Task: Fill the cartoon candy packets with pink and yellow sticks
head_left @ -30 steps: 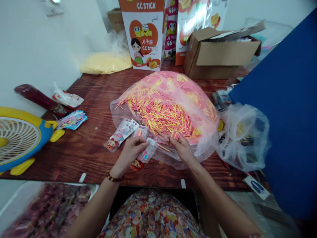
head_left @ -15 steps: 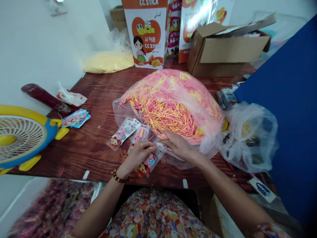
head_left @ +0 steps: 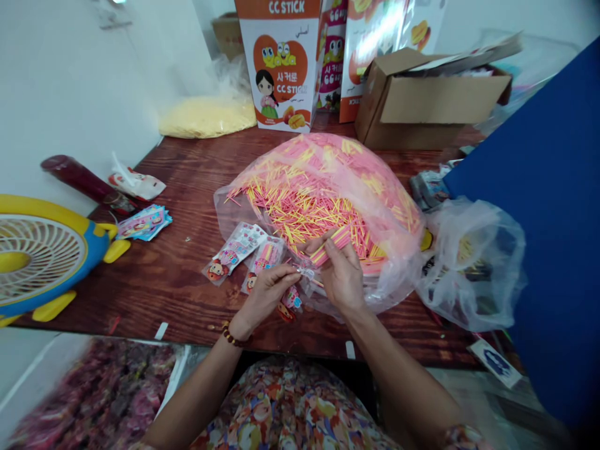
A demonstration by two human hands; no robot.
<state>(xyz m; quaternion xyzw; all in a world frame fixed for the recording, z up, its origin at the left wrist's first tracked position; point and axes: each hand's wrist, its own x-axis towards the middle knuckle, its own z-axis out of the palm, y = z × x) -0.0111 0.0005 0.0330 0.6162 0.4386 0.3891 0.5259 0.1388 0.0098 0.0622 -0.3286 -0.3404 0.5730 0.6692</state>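
A big clear plastic bag point(head_left: 398, 206) heaped with several thin pink and yellow sticks point(head_left: 309, 200) lies in the middle of the wooden table point(head_left: 182, 175). My right hand point(head_left: 341, 275) pinches a small bundle of these sticks point(head_left: 335, 244) at the bag's near edge. My left hand point(head_left: 268, 290) holds a small printed clear packet point(head_left: 291, 299) by its open top, right beside the bundle. Two similar packets point(head_left: 237, 250) lie flat on the table just left of my hands.
A yellow and blue fan point(head_left: 42, 256) stands at the left edge, with more packets point(head_left: 143, 224) and a dark red tube point(head_left: 79, 181) behind it. CC Stick boxes point(head_left: 281, 62) and a brown carton point(head_left: 422, 100) line the back. A crumpled bag point(head_left: 469, 262) and blue panel point(head_left: 539, 206) are at right.
My right hand has lifted a bundle of sticks out of the heap and brought it to the packet. My left hand has drawn the packet nearer and raised its open end.
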